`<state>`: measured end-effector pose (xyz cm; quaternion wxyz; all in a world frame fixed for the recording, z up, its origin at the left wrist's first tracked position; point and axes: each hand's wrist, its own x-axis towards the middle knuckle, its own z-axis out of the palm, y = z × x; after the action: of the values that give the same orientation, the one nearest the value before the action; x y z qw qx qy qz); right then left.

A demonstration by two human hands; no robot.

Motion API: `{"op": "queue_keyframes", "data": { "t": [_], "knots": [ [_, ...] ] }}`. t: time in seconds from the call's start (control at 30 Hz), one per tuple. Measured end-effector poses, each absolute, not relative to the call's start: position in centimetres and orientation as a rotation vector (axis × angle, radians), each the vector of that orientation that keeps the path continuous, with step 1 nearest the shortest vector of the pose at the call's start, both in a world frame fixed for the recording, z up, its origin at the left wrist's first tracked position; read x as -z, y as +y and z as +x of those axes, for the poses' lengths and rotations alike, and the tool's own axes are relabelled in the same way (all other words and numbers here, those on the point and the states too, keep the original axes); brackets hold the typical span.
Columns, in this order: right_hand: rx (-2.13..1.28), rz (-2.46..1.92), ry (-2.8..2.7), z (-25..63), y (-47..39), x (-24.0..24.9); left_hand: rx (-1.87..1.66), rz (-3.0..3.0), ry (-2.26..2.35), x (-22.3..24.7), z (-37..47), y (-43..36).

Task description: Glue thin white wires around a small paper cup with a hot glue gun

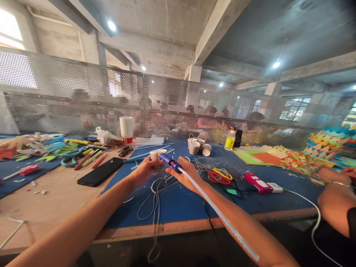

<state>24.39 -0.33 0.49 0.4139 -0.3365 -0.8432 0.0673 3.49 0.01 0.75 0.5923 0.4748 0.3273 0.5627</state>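
My left hand [144,171] is closed around a small pale paper cup [155,154], partly covered by my fingers. In my right hand [185,177] is a blue hot glue gun [170,162], its front end pointed at the cup. A long clear glue stick [219,213] runs out of the gun's back, over my right forearm. Beneath my hands, loops of thin grey cord [155,204] lie on the blue mat [183,211] and hang past the table edge. Just beyond, several small paper cups with cord handles [194,147] stand in a group, one on its side.
A black phone [100,172], scissors [71,157] and a stack of paper cups [126,129] are at left. To the right lie red and yellow cables [221,175], a pink power bank [258,183] and coloured paper [258,155]. A co-worker's arm [335,200] rests at far right.
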Motion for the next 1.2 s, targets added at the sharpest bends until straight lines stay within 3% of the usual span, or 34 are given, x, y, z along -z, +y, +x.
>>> {"op": "queue_keyframes", "data": {
  "t": [1.2],
  "knots": [
    [-0.141, -0.863, -2.111, 24.65, -0.26, -0.60, -1.303, 1.121, 0.733, -0.62, 3.12, 0.37]
  ]
}}
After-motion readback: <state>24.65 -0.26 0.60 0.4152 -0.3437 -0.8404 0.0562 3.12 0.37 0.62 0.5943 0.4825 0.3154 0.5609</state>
